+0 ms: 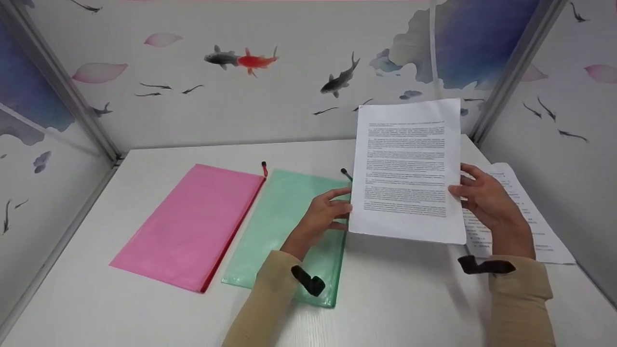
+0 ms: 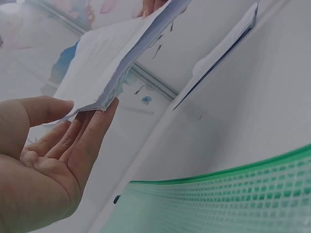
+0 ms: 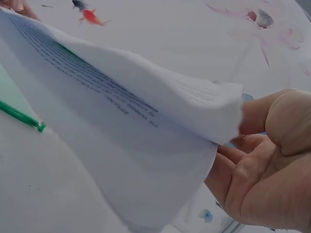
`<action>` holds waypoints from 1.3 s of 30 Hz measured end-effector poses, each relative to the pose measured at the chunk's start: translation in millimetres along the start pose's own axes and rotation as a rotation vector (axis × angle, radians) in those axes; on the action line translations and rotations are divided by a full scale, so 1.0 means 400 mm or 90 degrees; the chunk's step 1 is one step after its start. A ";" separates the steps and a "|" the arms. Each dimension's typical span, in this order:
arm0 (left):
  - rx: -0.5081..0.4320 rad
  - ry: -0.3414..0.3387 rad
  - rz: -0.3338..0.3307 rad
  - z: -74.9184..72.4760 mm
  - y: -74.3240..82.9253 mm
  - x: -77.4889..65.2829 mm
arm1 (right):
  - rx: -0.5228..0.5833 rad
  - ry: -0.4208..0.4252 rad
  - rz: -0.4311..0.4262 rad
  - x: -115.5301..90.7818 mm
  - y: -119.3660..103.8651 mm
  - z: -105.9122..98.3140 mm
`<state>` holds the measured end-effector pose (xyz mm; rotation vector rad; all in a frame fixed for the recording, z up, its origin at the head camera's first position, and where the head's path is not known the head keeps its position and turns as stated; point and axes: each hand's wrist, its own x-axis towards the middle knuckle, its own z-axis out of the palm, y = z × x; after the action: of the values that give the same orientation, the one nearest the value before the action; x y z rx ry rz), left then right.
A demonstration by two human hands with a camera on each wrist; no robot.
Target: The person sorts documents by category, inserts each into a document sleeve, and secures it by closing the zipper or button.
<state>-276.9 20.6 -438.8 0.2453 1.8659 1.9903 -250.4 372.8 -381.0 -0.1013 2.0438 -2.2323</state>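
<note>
Both hands hold a stack of printed paper [image 1: 405, 168] up off the table, its text facing me. At the stack's left edge my left hand [image 1: 322, 217] pinches it, thumb in front and fingers behind, as the left wrist view shows with the paper edges [image 2: 121, 63] slightly fanned. My right hand [image 1: 491, 200] pinches the right edge; in the right wrist view the sheets [image 3: 146, 126] sag and part near the thumb. Below the left forearm lies a green zip file bag [image 1: 284, 221], partly covered by the arm. A pink zip file bag [image 1: 188, 226] lies left of it.
Another printed stack [image 1: 535, 231] lies on the right side of the white table [image 1: 395, 299], partly behind the right hand. Walls with painted fish [image 1: 255, 61] enclose the table at the back and sides. The green bag's zip pull [image 1: 344, 171] points toward the held paper.
</note>
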 end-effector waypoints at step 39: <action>0.534 0.049 0.020 0.038 -0.012 -0.076 | 0.074 0.010 -0.062 -0.009 -0.013 -0.033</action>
<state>-242.7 22.6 -437.6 0.4266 2.6585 1.1283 -248.6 386.7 -377.1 -0.1760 1.9518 -2.4107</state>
